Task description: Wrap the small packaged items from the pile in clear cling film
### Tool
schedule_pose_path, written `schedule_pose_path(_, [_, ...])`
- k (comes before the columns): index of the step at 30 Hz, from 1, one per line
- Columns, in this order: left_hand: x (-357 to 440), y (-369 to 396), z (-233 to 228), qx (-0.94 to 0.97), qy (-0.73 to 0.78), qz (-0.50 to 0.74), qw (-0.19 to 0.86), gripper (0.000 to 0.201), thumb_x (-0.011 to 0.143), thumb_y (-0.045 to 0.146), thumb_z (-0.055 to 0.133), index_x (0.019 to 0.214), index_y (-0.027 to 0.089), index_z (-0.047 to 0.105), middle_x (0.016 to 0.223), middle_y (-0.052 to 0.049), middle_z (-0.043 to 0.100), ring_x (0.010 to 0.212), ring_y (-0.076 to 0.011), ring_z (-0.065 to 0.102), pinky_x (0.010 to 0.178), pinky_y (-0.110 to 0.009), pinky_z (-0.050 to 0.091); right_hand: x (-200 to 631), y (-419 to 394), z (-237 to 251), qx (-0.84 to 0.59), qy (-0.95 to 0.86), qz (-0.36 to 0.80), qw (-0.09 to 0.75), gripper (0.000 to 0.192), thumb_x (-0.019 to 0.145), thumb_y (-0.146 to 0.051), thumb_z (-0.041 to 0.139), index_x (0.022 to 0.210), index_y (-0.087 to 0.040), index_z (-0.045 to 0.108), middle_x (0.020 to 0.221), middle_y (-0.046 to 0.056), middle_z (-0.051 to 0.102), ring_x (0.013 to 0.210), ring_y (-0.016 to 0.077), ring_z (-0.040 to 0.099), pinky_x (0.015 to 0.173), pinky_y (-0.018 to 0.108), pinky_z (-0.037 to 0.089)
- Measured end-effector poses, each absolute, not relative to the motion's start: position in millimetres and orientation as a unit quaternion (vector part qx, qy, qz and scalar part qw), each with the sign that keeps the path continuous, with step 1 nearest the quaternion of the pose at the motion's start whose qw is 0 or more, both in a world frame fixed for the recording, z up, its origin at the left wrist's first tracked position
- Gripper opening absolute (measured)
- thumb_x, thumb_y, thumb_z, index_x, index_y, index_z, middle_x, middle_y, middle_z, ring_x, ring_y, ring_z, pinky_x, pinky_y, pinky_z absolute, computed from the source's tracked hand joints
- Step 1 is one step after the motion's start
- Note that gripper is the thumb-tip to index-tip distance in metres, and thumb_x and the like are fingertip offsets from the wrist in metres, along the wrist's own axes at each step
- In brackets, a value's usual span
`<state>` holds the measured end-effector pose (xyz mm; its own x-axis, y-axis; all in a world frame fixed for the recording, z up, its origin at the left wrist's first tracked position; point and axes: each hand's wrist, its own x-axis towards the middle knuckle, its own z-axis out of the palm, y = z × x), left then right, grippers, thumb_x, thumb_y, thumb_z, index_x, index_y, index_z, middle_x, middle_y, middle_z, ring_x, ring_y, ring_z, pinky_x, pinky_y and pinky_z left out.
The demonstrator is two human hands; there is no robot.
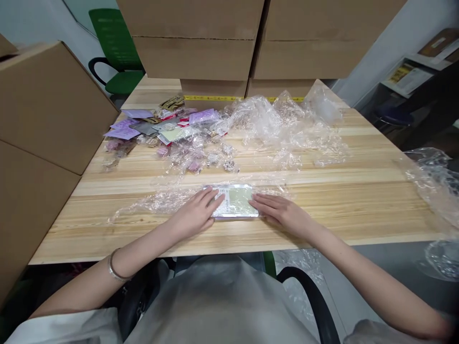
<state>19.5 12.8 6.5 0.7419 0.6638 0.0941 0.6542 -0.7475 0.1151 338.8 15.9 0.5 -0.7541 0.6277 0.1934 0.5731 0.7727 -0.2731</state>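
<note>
My left hand [195, 215] and right hand [281, 212] lie flat and unclenched on either end of the flat pale-green plastic-wrapped packet [234, 201], near the wooden table's [358, 200] near edge; its long axis runs left-right between them.

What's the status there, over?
Left hand and right hand flat on pale green packet. Loose plastic wrap behind. Small packets piled far left.

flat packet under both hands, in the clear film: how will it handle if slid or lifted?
The flat packet looks thin and lies flush on the table, so it is probably light and won't roll or tip. Its glossy clear wrap suggests it slides easily. The loose film trailing beside the left hand is floppy and may drag.
</note>
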Motion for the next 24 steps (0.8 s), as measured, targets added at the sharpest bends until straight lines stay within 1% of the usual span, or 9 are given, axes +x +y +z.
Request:
schedule_pose_path(2, [18, 18, 10, 0.931, 0.358, 0.053, 0.052, 0.053, 0.091, 0.017, 0.049, 0.144, 0.012, 0.040, 0.141, -0.020, 0.050, 0.136, -0.0327, 0.043, 0.108, -0.047, 0.040, 339, 17, -1, -0.336, -0.923, 0.119, 0.146, 0.047, 0.096, -0.012, 0.042, 0.140, -0.026, 0.052, 0.136, 0.006, 0.060, 0.120, 0.0233, 0.061, 0.096, 0.042, 0.054])
schedule_pose_path(5, [12, 25, 30, 0.925, 0.358, 0.059, 0.116, 0.046, 0.096, 0.024, 0.047, 0.141, 0.018, 0.045, 0.136, -0.014, 0.057, 0.125, -0.0275, 0.055, 0.103, -0.041, 0.044, 341, 21, 9, -0.366, -0.894, 0.189, 0.178, 0.041, 0.098, -0.015, 0.039, 0.133, -0.025, 0.058, 0.122, 0.005, 0.069, 0.105, 0.0208, 0.069, 0.086, 0.034, 0.057])
schedule_pose_path(8, [6, 37, 52, 0.885, 0.400, 0.067, 0.229, 0.041, 0.100, 0.040, 0.042, 0.137, 0.023, 0.048, 0.126, -0.009, 0.065, 0.106, -0.0236, 0.065, 0.090, -0.036, 0.050, 339, 29, 21, -0.425, -0.840, 0.252, 0.222, 0.032, 0.099, -0.024, 0.039, 0.120, -0.023, 0.063, 0.106, 0.005, 0.074, 0.091, 0.0195, 0.072, 0.076, 0.030, 0.056])
schedule_pose_path(10, [3, 46, 55, 0.851, 0.430, 0.067, 0.292, 0.045, 0.099, 0.049, 0.043, 0.137, 0.025, 0.046, 0.120, -0.008, 0.067, 0.095, -0.0220, 0.067, 0.083, -0.034, 0.051, 336, 35, 23, -0.468, -0.809, 0.284, 0.214, 0.031, 0.100, -0.033, 0.039, 0.111, -0.021, 0.065, 0.087, 0.005, 0.073, 0.074, 0.0185, 0.069, 0.066, 0.029, 0.053])
schedule_pose_path(12, [2, 54, 48, 0.835, 0.441, 0.065, 0.322, 0.052, 0.097, 0.052, 0.045, 0.142, 0.026, 0.041, 0.123, -0.008, 0.065, 0.096, -0.0222, 0.066, 0.083, -0.034, 0.051, 334, 40, 20, -0.509, -0.783, 0.299, 0.197, 0.032, 0.099, -0.041, 0.041, 0.105, -0.020, 0.065, 0.075, 0.003, 0.069, 0.063, 0.0177, 0.064, 0.059, 0.029, 0.049])
schedule_pose_path(15, [4, 54, 29, 0.847, 0.448, 0.070, 0.276, 0.047, 0.099, 0.045, 0.044, 0.141, 0.024, 0.043, 0.127, -0.012, 0.060, 0.109, -0.0250, 0.061, 0.092, -0.040, 0.050, 336, 42, 13, -0.568, -0.764, 0.247, 0.183, 0.036, 0.095, -0.047, 0.047, 0.110, -0.018, 0.062, 0.094, 0.009, 0.070, 0.073, 0.0211, 0.065, 0.065, 0.033, 0.049])
schedule_pose_path(19, [19, 32, 14, 0.880, 0.451, 0.123, 0.084, 0.036, 0.100, 0.023, 0.038, 0.132, 0.022, 0.054, 0.139, -0.015, 0.048, 0.132, -0.0315, 0.044, 0.104, -0.052, 0.041, 345, 34, 16, -0.600, -0.786, 0.117, 0.094, 0.064, 0.084, -0.062, 0.055, 0.127, -0.015, 0.054, 0.118, 0.018, 0.063, 0.103, 0.0349, 0.062, 0.085, 0.045, 0.047])
schedule_pose_path(22, [39, 11, 10, 0.920, 0.364, 0.135, 0.053, 0.044, 0.099, 0.013, 0.034, 0.141, 0.021, 0.045, 0.153, -0.015, 0.035, 0.145, -0.0300, 0.026, 0.114, -0.053, 0.032, 352, 30, 30, -0.604, -0.785, 0.138, 0.014, 0.074, 0.076, -0.060, 0.064, 0.132, -0.014, 0.050, 0.108, 0.017, 0.067, 0.098, 0.0346, 0.063, 0.079, 0.042, 0.047])
schedule_pose_path(24, [53, 3, 6, 0.935, 0.326, 0.124, 0.063, 0.044, 0.100, 0.021, 0.040, 0.144, 0.021, 0.042, 0.155, -0.017, 0.032, 0.147, -0.0326, 0.021, 0.116, -0.055, 0.028, 356, 31, 39, -0.613, -0.766, 0.192, -0.034, 0.061, 0.076, -0.054, 0.065, 0.123, -0.016, 0.055, 0.091, 0.011, 0.070, 0.081, 0.0287, 0.065, 0.065, 0.035, 0.045])
